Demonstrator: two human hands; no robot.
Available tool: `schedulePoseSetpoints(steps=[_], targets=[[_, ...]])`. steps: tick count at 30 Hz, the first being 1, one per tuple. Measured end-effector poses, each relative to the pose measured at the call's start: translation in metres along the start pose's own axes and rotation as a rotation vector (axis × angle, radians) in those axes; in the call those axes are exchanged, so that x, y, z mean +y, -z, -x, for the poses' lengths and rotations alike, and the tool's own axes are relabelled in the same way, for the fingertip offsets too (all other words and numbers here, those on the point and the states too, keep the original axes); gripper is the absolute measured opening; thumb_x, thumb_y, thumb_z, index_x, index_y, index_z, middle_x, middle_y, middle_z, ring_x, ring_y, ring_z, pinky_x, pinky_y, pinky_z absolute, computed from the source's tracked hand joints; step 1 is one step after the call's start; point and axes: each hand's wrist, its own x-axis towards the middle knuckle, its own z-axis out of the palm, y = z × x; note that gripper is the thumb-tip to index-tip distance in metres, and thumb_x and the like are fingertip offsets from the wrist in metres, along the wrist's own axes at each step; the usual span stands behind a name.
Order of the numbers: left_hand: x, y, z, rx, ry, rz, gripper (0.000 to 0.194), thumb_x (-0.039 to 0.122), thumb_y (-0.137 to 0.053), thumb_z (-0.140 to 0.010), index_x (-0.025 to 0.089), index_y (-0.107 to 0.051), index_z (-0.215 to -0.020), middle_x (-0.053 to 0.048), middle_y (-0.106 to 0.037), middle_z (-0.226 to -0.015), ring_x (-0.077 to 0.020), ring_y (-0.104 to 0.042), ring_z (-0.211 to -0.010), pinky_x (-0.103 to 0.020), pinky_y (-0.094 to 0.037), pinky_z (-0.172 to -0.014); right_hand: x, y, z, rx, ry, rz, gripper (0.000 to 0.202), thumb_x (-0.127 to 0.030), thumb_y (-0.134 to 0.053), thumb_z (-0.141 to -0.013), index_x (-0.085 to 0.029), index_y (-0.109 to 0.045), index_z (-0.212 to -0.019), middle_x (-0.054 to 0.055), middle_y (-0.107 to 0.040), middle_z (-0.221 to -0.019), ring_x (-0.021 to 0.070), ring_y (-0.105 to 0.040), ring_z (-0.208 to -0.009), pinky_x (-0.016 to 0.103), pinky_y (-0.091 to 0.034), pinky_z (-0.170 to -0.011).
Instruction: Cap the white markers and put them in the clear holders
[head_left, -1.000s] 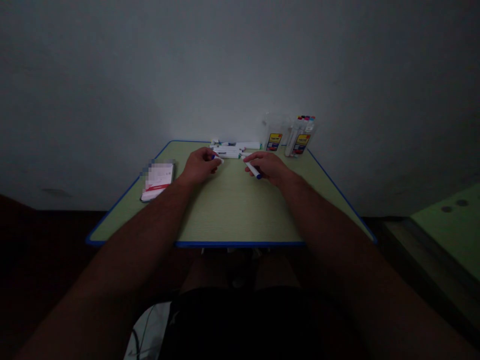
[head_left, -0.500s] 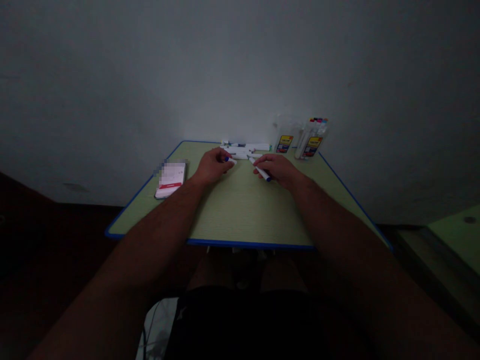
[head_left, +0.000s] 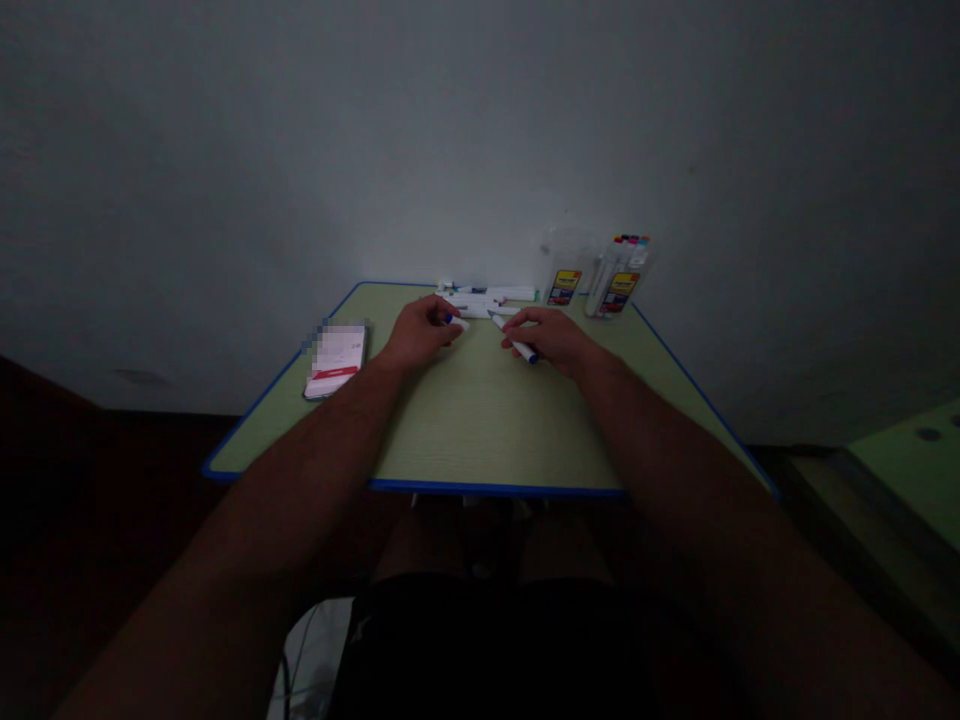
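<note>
My left hand (head_left: 422, 332) is closed, pinching a small white marker cap (head_left: 460, 323) with a blue end over the table. Held in the fingers of my right hand (head_left: 551, 336) is a white marker (head_left: 517, 341) with a blue end; its bare tip points up and left, away from me. Cap and marker are apart, with a small gap between the two hands. Just beyond the hands, several white markers (head_left: 484, 307) lie in a loose group near the wall, partly hidden by my fingers.
The green table (head_left: 495, 430) has a blue edge and stands against a grey wall. A phone (head_left: 339, 362) lies left of my left forearm. At the back right stand a clear marker case (head_left: 565, 286) and another case (head_left: 620, 284) with colourful markers inside.
The whole view has shifted slightly to the left. Both hands keep their grips, and the cap and marker stay apart.
</note>
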Motion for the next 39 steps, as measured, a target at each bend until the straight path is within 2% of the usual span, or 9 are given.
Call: schedulePoseSetpoints(steps=[6, 12, 18, 25, 31, 39], targets=[[-0.001, -0.001, 0.000, 0.000, 0.020, 0.049, 0.020, 0.009, -0.075, -0.067, 0.018, -0.068, -0.083, 0.004, -0.057, -0.065, -0.0098, -0.055, -0.055, -0.025, -0.049, -0.054, -0.001, 0.000, 0.002, -0.011, -0.009, 0.008, 0.012, -0.006, -0.072, -0.081, -0.017, -0.066, -0.082, 0.006, -0.073, -0.073, 0.0108, -0.061, -0.054, 0.021, -0.045, -0.049], [0.001, -0.001, 0.001, -0.004, 0.046, 0.104, 0.022, 0.007, -0.075, -0.064, 0.018, -0.068, -0.081, 0.005, -0.054, -0.063, -0.0097, -0.053, -0.055, -0.026, -0.051, -0.055, -0.003, 0.001, 0.005, -0.042, -0.010, 0.112, 0.019, -0.005, -0.075, -0.075, -0.018, -0.063, -0.082, 0.001, -0.067, -0.059, 0.0113, -0.057, -0.049, 0.021, -0.042, -0.047], [0.004, -0.001, 0.002, 0.017, 0.092, 0.161, 0.022, 0.004, -0.073, -0.064, 0.018, -0.067, -0.080, 0.005, -0.054, -0.064, -0.0097, -0.053, -0.056, -0.027, -0.053, -0.058, -0.004, 0.003, 0.003, -0.009, -0.045, 0.184, 0.025, -0.006, -0.079, -0.072, -0.017, -0.063, -0.088, 0.002, -0.070, -0.064, 0.0136, -0.060, -0.051, 0.023, -0.041, -0.048], [0.008, 0.001, 0.000, 0.057, 0.158, 0.274, 0.025, 0.001, -0.071, -0.063, 0.018, -0.063, -0.079, 0.004, -0.056, -0.064, -0.0113, -0.057, -0.057, -0.032, -0.057, -0.064, 0.002, 0.006, -0.003, 0.017, 0.052, 0.338, 0.011, -0.010, -0.078, -0.072, -0.014, -0.074, -0.081, 0.002, -0.071, -0.067, 0.0122, -0.062, -0.060, 0.023, -0.044, -0.057], [0.007, 0.001, -0.002, 0.074, 0.183, 0.307, 0.026, 0.000, -0.070, -0.062, 0.018, -0.062, -0.079, 0.004, -0.058, -0.065, -0.0109, -0.058, -0.057, -0.031, -0.057, -0.064, 0.005, 0.009, -0.005, 0.079, 0.158, 0.419, 0.017, -0.008, -0.076, -0.072, -0.015, -0.079, -0.087, 0.002, -0.073, -0.075, 0.0112, -0.063, -0.066, 0.023, -0.047, -0.065], [0.005, 0.001, 0.000, 0.035, 0.176, 0.318, 0.026, 0.002, -0.071, -0.061, 0.018, -0.062, -0.079, 0.002, -0.064, -0.066, -0.0127, -0.063, -0.061, -0.032, -0.058, -0.068, 0.004, 0.006, -0.006, 0.068, 0.178, 0.458, 0.017, -0.007, -0.078, -0.071, -0.016, -0.079, -0.086, 0.001, -0.073, -0.075, 0.0114, -0.062, -0.067, 0.024, -0.048, -0.068]])
